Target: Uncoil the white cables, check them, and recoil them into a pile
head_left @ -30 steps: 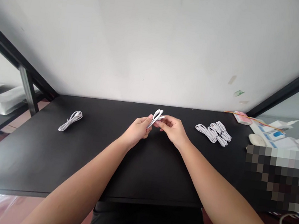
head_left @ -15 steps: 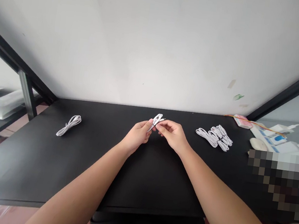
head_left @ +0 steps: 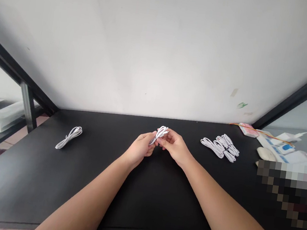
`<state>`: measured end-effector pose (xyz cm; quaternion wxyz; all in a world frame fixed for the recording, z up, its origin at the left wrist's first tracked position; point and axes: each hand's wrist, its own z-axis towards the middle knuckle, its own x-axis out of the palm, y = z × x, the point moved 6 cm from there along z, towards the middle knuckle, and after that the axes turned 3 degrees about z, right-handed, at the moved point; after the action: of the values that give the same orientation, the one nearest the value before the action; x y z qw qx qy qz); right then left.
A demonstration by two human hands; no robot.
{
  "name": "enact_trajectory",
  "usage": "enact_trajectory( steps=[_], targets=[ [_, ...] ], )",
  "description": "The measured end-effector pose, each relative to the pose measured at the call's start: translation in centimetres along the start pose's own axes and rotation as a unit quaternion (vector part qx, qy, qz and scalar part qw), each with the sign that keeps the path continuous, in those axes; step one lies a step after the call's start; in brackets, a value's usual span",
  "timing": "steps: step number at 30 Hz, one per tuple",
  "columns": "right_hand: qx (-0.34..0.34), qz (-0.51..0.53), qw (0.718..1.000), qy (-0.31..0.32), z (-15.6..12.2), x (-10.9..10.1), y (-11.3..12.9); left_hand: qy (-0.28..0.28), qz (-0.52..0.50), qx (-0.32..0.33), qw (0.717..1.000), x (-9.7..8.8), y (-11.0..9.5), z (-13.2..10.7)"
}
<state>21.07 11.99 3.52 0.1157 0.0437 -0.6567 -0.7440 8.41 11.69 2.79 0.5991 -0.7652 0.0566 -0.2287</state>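
Note:
A coiled white cable (head_left: 160,134) is held above the middle of the black table (head_left: 143,189). My left hand (head_left: 140,149) grips its lower part with closed fingers. My right hand (head_left: 174,145) pinches the upper end of the same coil. A single bundled white cable (head_left: 69,137) lies on the table at the left. A heap of several bundled white cables (head_left: 221,145) lies at the right, apart from both hands.
At the far right lie a white mouse (head_left: 267,153), a power strip with blue labels (head_left: 280,148), white chargers and a pink packet (head_left: 248,130). A white wall rises behind the table. Black frame bars slant at both sides.
The view tilted so everything sits lower in the frame. Both hands stayed together on the coil, and the loop showing above the fingers has become shorter.

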Motion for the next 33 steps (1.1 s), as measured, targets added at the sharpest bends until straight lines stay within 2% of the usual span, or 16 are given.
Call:
enact_trajectory(
  steps=[6,14,20,22,28,33],
  targets=[
    [-0.005,-0.007,1.000,0.010,0.0,-0.1,0.2,0.007,-0.032,-0.020,0.999,0.1,0.4,0.1],
    [-0.015,-0.019,0.999,0.043,0.0,0.1,0.4,0.061,-0.086,-0.049,0.993,0.6,0.6,-0.2],
    [-0.010,-0.049,0.998,0.029,0.0,-0.2,0.3,0.058,-0.085,-0.072,0.992,0.7,0.9,-0.2],
    [-0.009,-0.066,0.998,0.015,-0.1,-0.3,0.2,0.040,-0.054,-0.056,0.996,0.5,0.9,-0.1],
    [-0.002,-0.092,0.996,0.001,-0.2,-0.4,-0.2,-0.038,0.085,0.062,0.994,-0.1,0.3,0.1],
    [0.002,-0.066,0.998,0.012,-0.2,-0.2,-0.1,-0.046,0.133,0.114,0.984,-0.2,-0.5,0.1]
  ],
)
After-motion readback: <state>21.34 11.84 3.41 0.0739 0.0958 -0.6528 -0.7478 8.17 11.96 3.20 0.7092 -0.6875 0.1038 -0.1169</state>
